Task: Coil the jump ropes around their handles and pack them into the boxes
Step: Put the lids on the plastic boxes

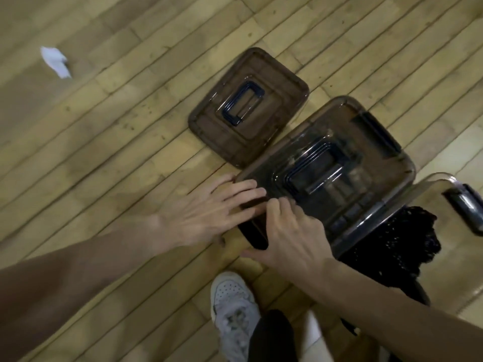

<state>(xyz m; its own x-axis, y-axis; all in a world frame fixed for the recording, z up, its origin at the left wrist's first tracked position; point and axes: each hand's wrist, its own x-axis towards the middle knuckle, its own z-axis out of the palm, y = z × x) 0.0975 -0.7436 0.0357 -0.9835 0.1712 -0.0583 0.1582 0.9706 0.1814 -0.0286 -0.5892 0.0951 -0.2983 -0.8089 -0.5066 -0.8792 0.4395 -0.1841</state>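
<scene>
A smoky clear box point(371, 142) stands on the wooden floor with its lid point(300, 142) on; a dark carry handle sits in the lid's middle. My left hand point(209, 212) rests with straight fingers on the lid's near-left corner. My right hand point(290, 231) curls over the same end, fingers on the lid and thumb under the black clasp point(254, 235). To the right, a second, open box point(439, 176) holds a black heap of jump ropes point(392, 246).
A loose brown lid point(222, 137) with a dark handle lies flat on the floor beyond the closed box. A crumpled white scrap point(56, 61) lies far left. My white shoe point(232, 307) is below my hands. A black clasp point(467, 207) hangs on the open box's right end.
</scene>
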